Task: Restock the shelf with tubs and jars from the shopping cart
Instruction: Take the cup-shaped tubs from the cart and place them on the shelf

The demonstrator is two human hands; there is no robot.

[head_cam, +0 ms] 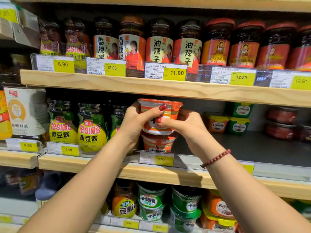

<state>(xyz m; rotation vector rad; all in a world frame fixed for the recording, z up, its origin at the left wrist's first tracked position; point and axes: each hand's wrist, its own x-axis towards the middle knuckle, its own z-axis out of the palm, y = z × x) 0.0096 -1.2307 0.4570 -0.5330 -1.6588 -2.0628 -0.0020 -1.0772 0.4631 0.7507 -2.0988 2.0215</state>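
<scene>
An orange-and-white tub (170,115) sits stacked on a second matching tub (158,142) on the middle shelf (168,174). My left hand (136,121) grips the upper tub from its left side, thumb across the front near the rim. My right hand (186,123) holds it from the right, thumb pressed on the label. The shopping cart is out of view.
Yellow-green soybean paste jars (91,130) stand just left of the tubs. Small orange and green tubs (230,121) and red tubs (281,123) sit at the back right, with bare grey shelf in front. Chili sauce jars (159,42) line the upper shelf; green tubs (152,200) fill the lower one.
</scene>
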